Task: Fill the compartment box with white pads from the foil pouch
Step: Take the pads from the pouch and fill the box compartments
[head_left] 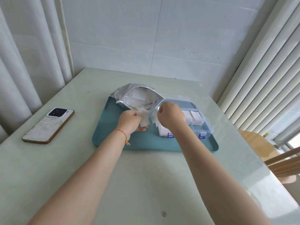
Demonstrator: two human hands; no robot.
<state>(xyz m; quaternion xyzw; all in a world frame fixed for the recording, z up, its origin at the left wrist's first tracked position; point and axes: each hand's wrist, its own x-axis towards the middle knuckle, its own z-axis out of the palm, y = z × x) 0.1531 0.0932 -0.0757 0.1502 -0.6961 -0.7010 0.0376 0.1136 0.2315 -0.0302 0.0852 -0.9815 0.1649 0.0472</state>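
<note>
- Left hand (129, 121): fingers curled round a bunch of white pads (144, 118), just below the foil pouch mouth.
- Right hand (172, 116): pinching more pads at the compartment box's near-left corner.
- Foil pouch (128, 96): open, lying on the teal tray (110, 135).
- Compartment box (197, 120): clear, lid up, on the tray's right, pads inside.
- Phone (48, 125): face down, left on the table (146, 184).

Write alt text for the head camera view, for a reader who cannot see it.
A person's left hand and right hand each hold white pads between an open foil pouch and a clear compartment box, partly filled with pads, all on a teal tray. A smartphone lies face down on the table, left of the tray.
</note>
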